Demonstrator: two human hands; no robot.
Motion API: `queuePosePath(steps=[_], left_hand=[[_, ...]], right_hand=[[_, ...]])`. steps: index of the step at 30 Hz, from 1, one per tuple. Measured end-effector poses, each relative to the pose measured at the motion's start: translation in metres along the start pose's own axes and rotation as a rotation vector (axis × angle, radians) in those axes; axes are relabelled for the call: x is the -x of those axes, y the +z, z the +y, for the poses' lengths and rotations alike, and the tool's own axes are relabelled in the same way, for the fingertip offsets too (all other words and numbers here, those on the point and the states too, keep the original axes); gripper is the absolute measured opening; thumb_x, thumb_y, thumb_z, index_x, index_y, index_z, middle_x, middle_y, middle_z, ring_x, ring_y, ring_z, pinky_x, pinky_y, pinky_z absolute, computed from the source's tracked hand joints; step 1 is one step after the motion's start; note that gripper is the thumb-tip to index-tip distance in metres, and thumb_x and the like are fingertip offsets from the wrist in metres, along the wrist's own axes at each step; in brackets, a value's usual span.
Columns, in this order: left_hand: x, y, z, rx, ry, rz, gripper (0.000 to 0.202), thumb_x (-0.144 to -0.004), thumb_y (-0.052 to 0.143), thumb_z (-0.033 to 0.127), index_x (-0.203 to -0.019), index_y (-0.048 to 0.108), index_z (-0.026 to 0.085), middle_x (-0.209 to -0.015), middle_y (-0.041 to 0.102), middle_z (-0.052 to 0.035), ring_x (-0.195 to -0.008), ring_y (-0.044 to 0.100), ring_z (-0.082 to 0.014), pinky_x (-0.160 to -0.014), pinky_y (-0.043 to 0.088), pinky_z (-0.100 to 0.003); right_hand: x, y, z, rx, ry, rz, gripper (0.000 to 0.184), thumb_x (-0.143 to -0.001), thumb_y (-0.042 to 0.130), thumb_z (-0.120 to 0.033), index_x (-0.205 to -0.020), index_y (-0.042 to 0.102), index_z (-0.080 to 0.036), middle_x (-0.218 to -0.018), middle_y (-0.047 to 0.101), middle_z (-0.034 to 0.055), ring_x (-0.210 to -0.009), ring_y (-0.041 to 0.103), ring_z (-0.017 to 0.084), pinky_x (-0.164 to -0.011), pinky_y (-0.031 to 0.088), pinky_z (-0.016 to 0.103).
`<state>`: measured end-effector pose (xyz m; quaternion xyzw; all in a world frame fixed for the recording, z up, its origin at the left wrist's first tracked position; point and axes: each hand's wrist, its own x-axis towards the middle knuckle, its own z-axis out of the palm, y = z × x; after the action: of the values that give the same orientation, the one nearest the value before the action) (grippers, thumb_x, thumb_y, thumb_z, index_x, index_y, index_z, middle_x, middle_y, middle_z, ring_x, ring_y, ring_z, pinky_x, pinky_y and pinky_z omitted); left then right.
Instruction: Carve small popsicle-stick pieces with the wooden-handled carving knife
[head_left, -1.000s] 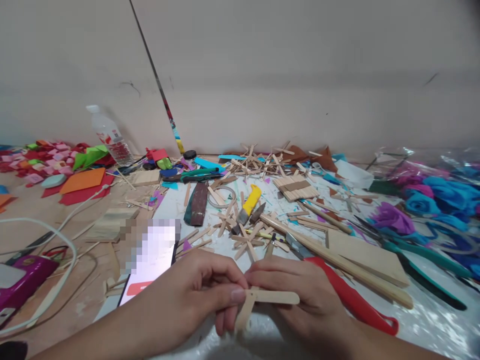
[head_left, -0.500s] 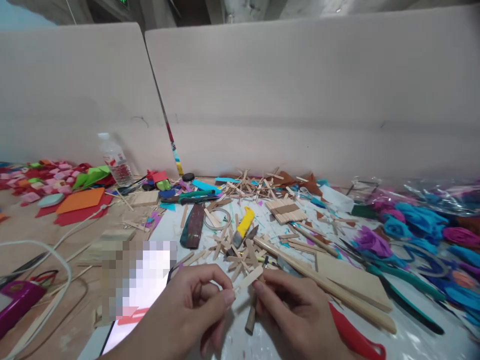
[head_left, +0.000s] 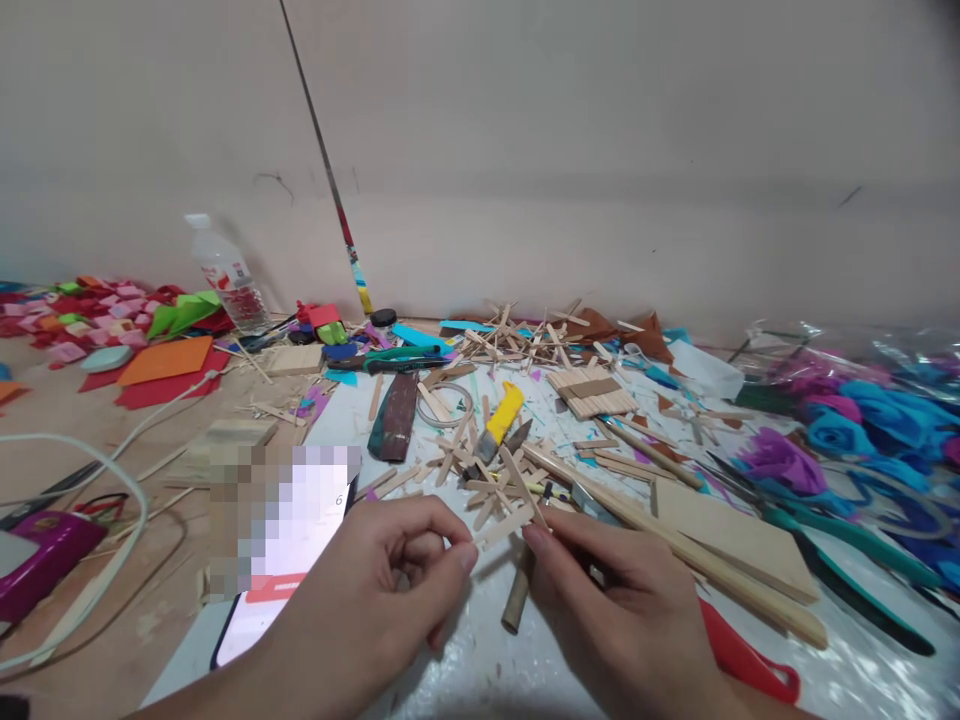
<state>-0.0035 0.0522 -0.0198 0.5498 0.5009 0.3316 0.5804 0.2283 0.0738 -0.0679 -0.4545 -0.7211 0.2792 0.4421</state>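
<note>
A pale wooden craft stick (head_left: 505,527) spans the gap between my hands, above the white work surface. My right hand (head_left: 626,590) pinches its right end between thumb and forefinger. A second stick (head_left: 525,482) slants up and left from the same fingertips; whether the two are joined I cannot tell. My left hand (head_left: 416,580) has thumb and forefinger pressed together at the stick's left end, the other fingers curled. Just beneath lies a short brownish rod (head_left: 517,598). Behind the hands, a yellow-handled utility knife (head_left: 501,420) rests on a pile of loose sticks (head_left: 448,462).
A phone (head_left: 300,540) lies left of my left hand. On the right are a long wooden rod (head_left: 750,585), a flat wood block (head_left: 739,540), green-handled scissors (head_left: 862,575) and a red handle (head_left: 750,655). A plastic bottle (head_left: 229,280) stands before the partition (head_left: 562,150).
The view has tilted down and shifted a little left. The second stick now stands out at my right fingertips, and the held craft stick is slightly lower at its right end.
</note>
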Motion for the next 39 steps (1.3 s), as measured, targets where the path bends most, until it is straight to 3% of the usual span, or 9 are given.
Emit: queuePosePath(steps=[8,15,19,22,30,39], left_hand=[[0.006,0.005,-0.014,0.048,-0.036,0.041,0.039,-0.103,0.076,0.057,-0.088,0.068,0.021,-0.064,0.068,0.0005,-0.058,0.063,-0.0158,-0.061,0.052,-0.025],[0.007,0.010,-0.028,0.054,-0.011,0.030,0.040,-0.110,0.072,0.056,-0.092,0.070,0.020,-0.072,0.075,-0.0021,-0.062,0.069,-0.0164,-0.063,0.050,-0.026],[0.005,0.016,-0.030,0.070,-0.025,-0.003,0.044,-0.108,0.074,0.060,-0.093,0.072,0.019,-0.074,0.077,-0.0039,-0.064,0.072,-0.0175,-0.065,0.052,-0.027],[0.004,0.018,-0.028,0.120,-0.015,-0.026,0.045,-0.108,0.075,0.061,-0.094,0.072,0.019,-0.077,0.080,-0.0050,-0.071,0.076,-0.0188,-0.071,0.055,-0.027],[0.003,0.012,-0.021,0.105,-0.037,-0.113,0.054,-0.106,0.076,0.071,-0.104,0.075,0.018,-0.085,0.081,-0.0053,-0.083,0.076,-0.0201,-0.084,0.057,-0.031],[0.004,0.015,-0.022,0.166,-0.099,-0.118,0.056,-0.102,0.079,0.074,-0.094,0.066,0.019,-0.071,0.072,0.0002,-0.062,0.065,-0.0140,-0.066,0.050,-0.026]], right_hand=[[0.000,-0.006,-0.004,0.195,-0.204,-0.039,0.035,-0.115,0.063,-0.031,-0.086,0.080,-0.024,-0.062,0.072,-0.0017,-0.048,0.063,0.014,-0.052,0.052,0.024],[0.008,-0.004,-0.003,0.333,-0.347,-0.083,0.040,-0.114,0.061,-0.021,-0.075,0.063,-0.025,-0.056,0.062,-0.0049,-0.044,0.058,0.012,-0.047,0.039,0.027],[0.021,0.004,-0.007,0.346,-0.428,-0.108,0.034,-0.117,0.056,-0.021,-0.086,0.068,-0.027,-0.064,0.071,-0.0033,-0.052,0.066,0.015,-0.054,0.041,0.032],[0.025,0.007,-0.011,0.330,-0.440,-0.143,0.034,-0.120,0.053,-0.022,-0.091,0.069,-0.029,-0.070,0.075,-0.0053,-0.056,0.070,0.013,-0.057,0.044,0.029],[0.015,0.007,-0.005,0.370,-0.483,-0.091,0.036,-0.113,0.057,-0.016,-0.079,0.066,-0.026,-0.057,0.067,-0.0055,-0.046,0.065,0.012,-0.051,0.038,0.031],[0.020,0.007,-0.009,0.321,-0.345,-0.114,0.044,-0.116,0.054,-0.019,-0.075,0.068,-0.025,-0.056,0.067,-0.0050,-0.045,0.064,0.011,-0.055,0.044,0.026]])
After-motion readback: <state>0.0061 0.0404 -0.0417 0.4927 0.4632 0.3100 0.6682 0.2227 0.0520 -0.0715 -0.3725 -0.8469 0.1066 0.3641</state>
